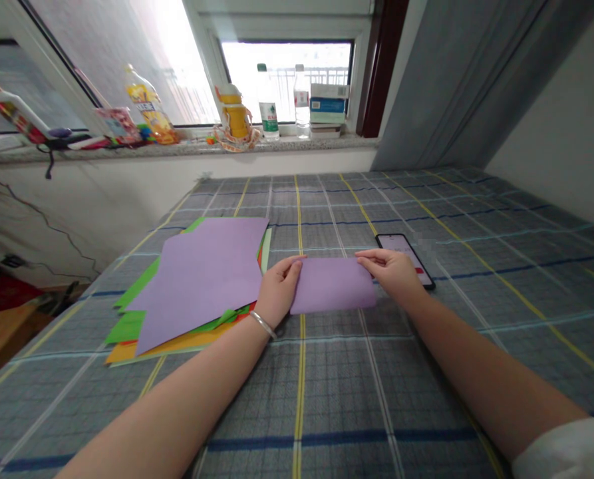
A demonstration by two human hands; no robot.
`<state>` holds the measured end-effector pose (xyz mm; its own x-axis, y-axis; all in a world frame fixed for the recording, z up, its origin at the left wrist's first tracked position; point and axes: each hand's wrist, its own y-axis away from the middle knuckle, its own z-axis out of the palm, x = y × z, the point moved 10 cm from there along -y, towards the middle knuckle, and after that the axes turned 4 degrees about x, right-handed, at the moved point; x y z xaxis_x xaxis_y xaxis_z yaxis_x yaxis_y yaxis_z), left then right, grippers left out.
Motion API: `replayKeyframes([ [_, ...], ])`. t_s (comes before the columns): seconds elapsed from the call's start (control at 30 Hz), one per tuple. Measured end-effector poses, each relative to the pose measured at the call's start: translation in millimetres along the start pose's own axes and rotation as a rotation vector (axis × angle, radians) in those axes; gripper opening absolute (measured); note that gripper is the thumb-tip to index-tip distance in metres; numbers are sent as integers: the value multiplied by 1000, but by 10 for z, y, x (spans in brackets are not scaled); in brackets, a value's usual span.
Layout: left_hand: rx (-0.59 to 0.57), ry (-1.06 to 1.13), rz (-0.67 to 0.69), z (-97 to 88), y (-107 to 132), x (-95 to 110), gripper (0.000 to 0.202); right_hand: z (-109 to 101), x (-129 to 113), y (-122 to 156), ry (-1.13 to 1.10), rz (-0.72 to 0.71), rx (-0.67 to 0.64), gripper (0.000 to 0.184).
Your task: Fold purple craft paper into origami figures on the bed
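Note:
A smaller purple sheet of paper, apparently folded, is stretched between my two hands just over the plaid cloth. My left hand pinches its upper left corner, thumb on the near face, and a silver bangle circles that wrist. At the upper right corner, my right hand grips the edge between thumb and fingertips. To the left lies a loose stack of coloured paper, with large purple sheets on top and green paper and orange paper poking out below.
A phone with its screen lit lies beyond my right hand. Plaid cloth covers the surface. Along the windowsill stand a yellow cup, a green-capped bottle, another clear bottle, boxes and a tilted drink bottle.

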<state>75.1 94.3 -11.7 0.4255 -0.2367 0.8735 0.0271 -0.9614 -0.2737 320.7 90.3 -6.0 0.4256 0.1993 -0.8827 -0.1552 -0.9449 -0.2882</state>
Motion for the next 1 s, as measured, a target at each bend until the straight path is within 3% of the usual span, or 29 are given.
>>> replayKeyframes([
  [0.17, -85, -85, 3, 122, -72, -114, 32, 18, 35, -33, 212, -21, -72, 18],
  [0.4, -175, -310, 90, 215, -133, -81, 24, 105, -1, -48, 483, -166, -135, 15],
  [0.57, -280, -566, 213, 326, -124, -15, 23, 210, 8, -47, 586, -234, -193, 17],
  [0.83, -281, -748, 345, 376, -59, 72, 22, 287, 57, -71, 639, -260, -269, 17],
  [1.0, -306, -861, 576, 475, 36, 240, 27, 288, 87, -74, 631, -248, -270, 16],
])
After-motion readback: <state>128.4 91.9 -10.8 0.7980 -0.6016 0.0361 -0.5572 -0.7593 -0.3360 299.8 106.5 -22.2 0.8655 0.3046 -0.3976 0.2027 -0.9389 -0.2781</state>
